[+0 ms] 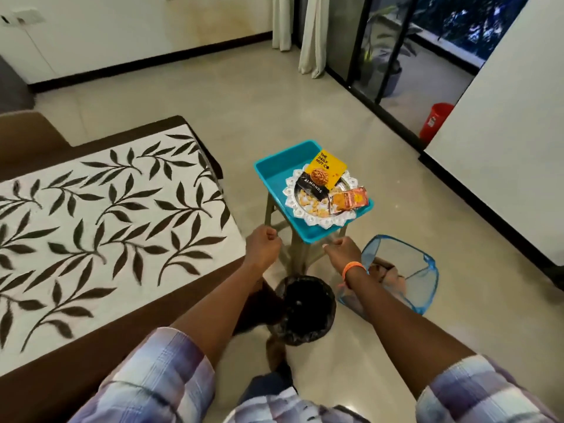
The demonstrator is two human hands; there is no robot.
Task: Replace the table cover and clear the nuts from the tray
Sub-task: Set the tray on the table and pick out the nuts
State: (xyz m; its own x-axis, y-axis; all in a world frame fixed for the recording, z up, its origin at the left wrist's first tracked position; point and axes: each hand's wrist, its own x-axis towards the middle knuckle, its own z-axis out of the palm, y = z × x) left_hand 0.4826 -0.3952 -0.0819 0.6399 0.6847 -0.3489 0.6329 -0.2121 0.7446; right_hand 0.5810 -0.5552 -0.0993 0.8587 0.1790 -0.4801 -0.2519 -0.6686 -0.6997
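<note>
A white table cover with dark leaf print [100, 227] lies on the brown table [61, 386] at the left. A teal tray [274, 175] rests on a small stool [293, 254] in the middle. In it sits a silver plate [317, 221] with loose nuts [308, 203], a yellow nut packet [326, 170], a black almonds packet [311, 187] and an orange packet [351, 198]. My left hand [262, 242] is closed just off the tray's near left corner. My right hand [343, 248] hovers with curled fingers below the tray's near edge. Neither hand visibly holds anything.
A black-lined bin [305, 309] stands on the floor below the stool. A blue mesh basket [403, 270] with cloth inside leans to its right. A red bucket [436, 120] stands beyond the glass door. A white panel [503, 132] fills the right side.
</note>
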